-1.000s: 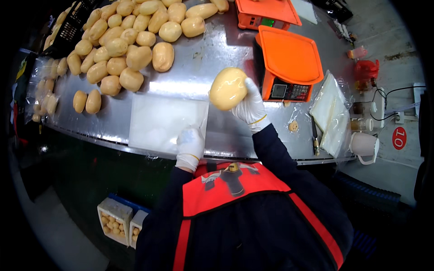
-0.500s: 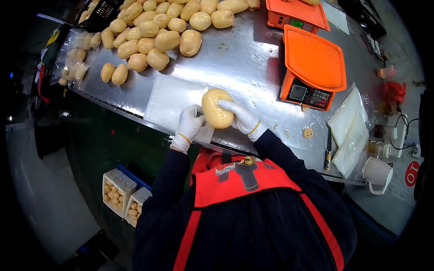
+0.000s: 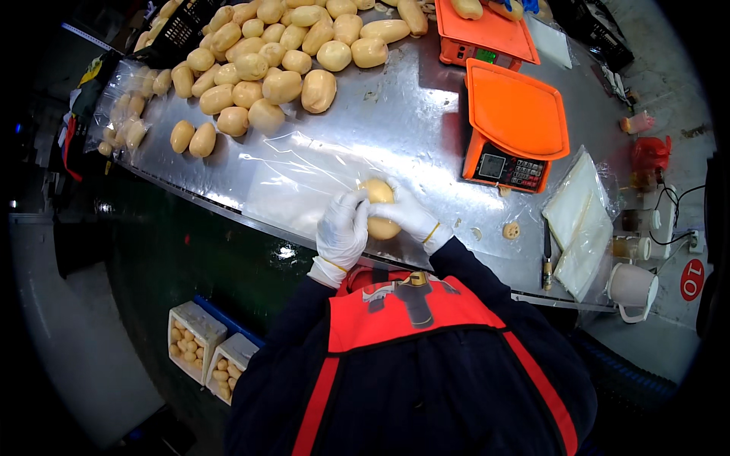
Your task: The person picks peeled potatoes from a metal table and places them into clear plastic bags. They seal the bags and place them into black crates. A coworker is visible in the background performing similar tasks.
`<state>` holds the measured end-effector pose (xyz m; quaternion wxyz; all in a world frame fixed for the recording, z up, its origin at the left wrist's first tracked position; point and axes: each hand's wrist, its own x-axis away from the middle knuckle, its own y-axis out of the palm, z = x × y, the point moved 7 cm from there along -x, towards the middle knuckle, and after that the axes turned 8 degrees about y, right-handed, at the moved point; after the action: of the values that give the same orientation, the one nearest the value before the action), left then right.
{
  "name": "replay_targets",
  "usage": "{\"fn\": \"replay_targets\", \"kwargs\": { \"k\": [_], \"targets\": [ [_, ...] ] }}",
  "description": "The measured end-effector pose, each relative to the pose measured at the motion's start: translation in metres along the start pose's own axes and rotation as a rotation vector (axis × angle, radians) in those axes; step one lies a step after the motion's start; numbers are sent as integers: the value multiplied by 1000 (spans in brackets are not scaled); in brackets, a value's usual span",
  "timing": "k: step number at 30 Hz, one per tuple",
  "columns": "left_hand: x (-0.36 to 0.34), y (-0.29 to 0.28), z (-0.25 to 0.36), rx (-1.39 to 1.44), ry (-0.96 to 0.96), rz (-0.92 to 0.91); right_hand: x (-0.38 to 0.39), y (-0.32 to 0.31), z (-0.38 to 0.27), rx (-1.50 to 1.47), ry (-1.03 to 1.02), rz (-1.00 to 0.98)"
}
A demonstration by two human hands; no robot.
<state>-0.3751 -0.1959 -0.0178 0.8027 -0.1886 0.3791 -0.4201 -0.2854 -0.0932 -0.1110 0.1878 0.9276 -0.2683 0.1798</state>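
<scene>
At the table's near edge, my white-gloved right hand (image 3: pixel 411 213) is closed around a pale yellow, peeled lotus root piece (image 3: pixel 379 191). My left hand (image 3: pixel 341 232), gloved in white too, has its fingers pinched together against the left side of that piece. They grip the mouth of a clear plastic bag (image 3: pixel 293 190), which lies spread out to the left across the metal table. Its opening reaches the lotus root; my fingers hide how far the piece sits inside. Farther off, many more lotus root pieces (image 3: pixel 282 87) are heaped at the upper left.
An orange scale (image 3: pixel 517 114) stands right of my hands, another scale (image 3: pixel 487 34) behind it with a blue-gloved hand (image 3: pixel 525 6) near. A knife (image 3: pixel 547 258), stacked bags (image 3: pixel 582 228), a holed slice (image 3: pixel 511 230) and a mug (image 3: pixel 633 289) sit right. White crates (image 3: pixel 199 311) stand lower left.
The lotus root has moved down toward me and turned partly behind my fingers. My left hand has moved right to meet it, and the bag's film has lifted and spread.
</scene>
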Motion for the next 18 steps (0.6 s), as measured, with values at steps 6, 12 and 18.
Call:
{"fn": "replay_targets", "kwargs": {
  "k": [6,12,18],
  "targets": [
    [0,-5,1,8,-35,3,21,0,-11,-245,-75,-124],
    [-18,6,34,-117,132,-22,22,-7,-20,-136,-107,-99],
    [-10,5,40,-224,162,42,41,0,-21,-614,-101,-185]
  ]
}}
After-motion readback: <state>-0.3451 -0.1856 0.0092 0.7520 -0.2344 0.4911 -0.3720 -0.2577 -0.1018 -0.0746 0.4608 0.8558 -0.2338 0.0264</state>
